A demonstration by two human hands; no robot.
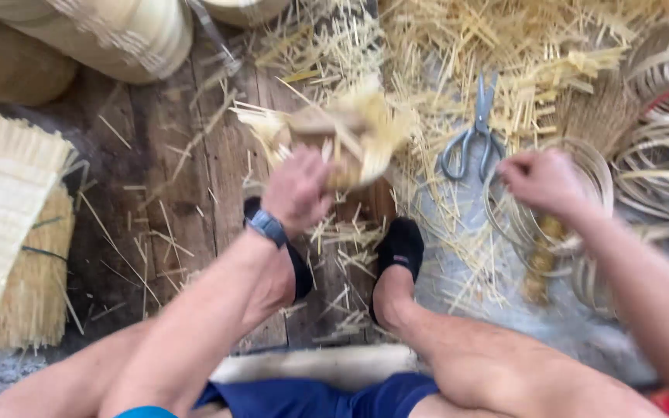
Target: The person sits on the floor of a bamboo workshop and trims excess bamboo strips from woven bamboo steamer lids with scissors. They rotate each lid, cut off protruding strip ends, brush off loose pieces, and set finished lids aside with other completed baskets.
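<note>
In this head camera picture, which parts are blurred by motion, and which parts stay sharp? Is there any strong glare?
Head view: the left hand and the straw bundle it holds are smeared by motion; the right hand by the thin coiled strips is softer too; the scissors and wooden floor look sharper. Light is even daylight, without strong glare.

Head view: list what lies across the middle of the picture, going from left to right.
Bundle of straw mats → left hand holding a blurred straw piece → scissors → right hand on coiled cane hoops → stacked cane rings.
</note>
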